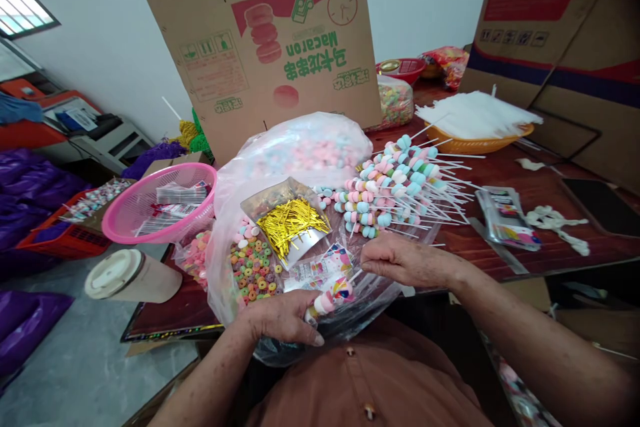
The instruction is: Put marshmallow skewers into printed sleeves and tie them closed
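My left hand point(283, 318) is closed around a candy skewer point(331, 297) that sits partly inside a small printed wrapper bag, low over my lap. My right hand point(403, 260) pinches the white stick end of that skewer from the right. Just above both hands lies a clear plastic bag point(300, 147) full of pastel marshmallow candies, with ring-shaped coloured candies point(253, 270) spilling at its left. On the bag rests an open packet of gold twist ties point(290, 222). A pile of finished marshmallow skewers point(395, 190) lies fanned out to the right of it.
A pink basket point(160, 204) holding wrapper packs stands at the left, with a lidded paper cup point(131, 275) lying before it. A large Macaron carton point(270, 40) stands behind. An orange tray of white sticks point(475, 124), more wrapper packs point(503, 214) and a dark phone point(603, 204) lie on the wooden table at right.
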### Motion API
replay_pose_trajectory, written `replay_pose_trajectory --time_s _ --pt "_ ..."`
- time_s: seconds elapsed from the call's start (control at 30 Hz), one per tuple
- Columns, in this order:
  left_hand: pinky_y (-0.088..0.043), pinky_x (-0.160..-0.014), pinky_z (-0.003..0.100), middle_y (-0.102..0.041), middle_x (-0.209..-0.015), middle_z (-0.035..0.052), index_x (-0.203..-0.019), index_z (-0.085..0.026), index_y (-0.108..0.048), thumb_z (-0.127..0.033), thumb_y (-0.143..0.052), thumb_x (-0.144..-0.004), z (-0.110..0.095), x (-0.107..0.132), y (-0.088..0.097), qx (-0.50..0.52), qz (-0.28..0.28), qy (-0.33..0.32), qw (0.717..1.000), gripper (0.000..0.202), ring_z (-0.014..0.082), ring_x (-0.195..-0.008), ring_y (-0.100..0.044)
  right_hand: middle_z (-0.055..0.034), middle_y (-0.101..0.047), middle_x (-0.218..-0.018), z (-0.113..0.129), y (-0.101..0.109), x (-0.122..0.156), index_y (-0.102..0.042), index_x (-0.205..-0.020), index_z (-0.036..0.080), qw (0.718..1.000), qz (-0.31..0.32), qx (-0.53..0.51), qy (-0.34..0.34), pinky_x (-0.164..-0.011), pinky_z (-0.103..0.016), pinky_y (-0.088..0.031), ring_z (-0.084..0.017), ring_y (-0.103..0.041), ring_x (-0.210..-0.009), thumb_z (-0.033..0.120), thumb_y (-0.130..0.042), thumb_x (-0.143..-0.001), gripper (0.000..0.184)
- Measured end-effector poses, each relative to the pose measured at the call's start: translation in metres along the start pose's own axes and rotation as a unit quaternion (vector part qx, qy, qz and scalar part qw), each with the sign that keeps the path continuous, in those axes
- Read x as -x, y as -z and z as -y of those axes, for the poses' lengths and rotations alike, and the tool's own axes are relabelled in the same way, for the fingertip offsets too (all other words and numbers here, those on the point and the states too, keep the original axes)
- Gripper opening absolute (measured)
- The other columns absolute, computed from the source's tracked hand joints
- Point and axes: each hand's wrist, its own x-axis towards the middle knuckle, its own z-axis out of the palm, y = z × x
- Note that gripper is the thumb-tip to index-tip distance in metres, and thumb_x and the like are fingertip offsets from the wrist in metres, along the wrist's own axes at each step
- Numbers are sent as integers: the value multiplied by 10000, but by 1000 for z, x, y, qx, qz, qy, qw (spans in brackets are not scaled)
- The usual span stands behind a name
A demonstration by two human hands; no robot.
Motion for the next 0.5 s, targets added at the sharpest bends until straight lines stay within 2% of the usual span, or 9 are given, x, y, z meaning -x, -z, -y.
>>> replay_pose_trajectory --time_s 0.07,0.1,0.17,0.27,0.37,0.5 --pt "-427 -750 255 -612 -914 -5 -1051 -191 -575 -348 -675 -661 -2 -7 -1 35 -37 -13 999 432 170 -826 -534 8 -476 -641 2 -8 -3 -487 -654 155 1000 -13 -7 -6 -580 -223 -313 -106 -418 -611 293 -350 -918 328" --pt "-435 -681 240 -601 -860 -11 -1055 -189 -563 -383 -672 -665 -2 -11 -3 65 -49 -6 997 449 150 -748 -530 6 -482 -643 3 -13 -5 -492 -658 153 1000 -19 -8 -12 -574 -222 -310 -106 -417 -609 284 -359 -913 317" --pt "-401 -521 203 -542 -718 -39 -1042 -177 -535 -447 -667 -663 -1 -21 -10 128 -51 19 990 484 98 -563 -464 1 -495 -647 5 -23 -10 -504 -671 148 999 -27 -2 -28 -566 -226 -301 -106 -411 -605 261 -373 -906 292" --pt "-354 -436 190 -441 -608 -70 -991 -162 -511 -505 -668 -648 1 -34 -21 175 -56 38 982 509 67 -467 -381 2 -494 -644 5 -33 -15 -510 -675 144 999 -28 17 -40 -564 -236 -286 -107 -396 -603 235 -390 -896 268" --pt "-371 -467 199 -457 -616 -64 -952 -160 -521 -530 -664 -645 -1 -35 -23 197 -70 27 978 502 73 -493 -409 11 -475 -638 -2 -33 -15 -492 -659 146 999 -25 -2 -36 -557 -233 -283 -102 -389 -597 246 -393 -893 273" --pt "-424 -701 247 -609 -823 7 -971 -189 -572 -514 -519 -796 -7 -17 -14 182 -94 -17 979 373 132 -755 -558 28 -428 -616 -13 -26 -12 -468 -658 151 996 -16 -85 -33 -541 -214 -296 -98 -386 -586 304 -356 -905 311"
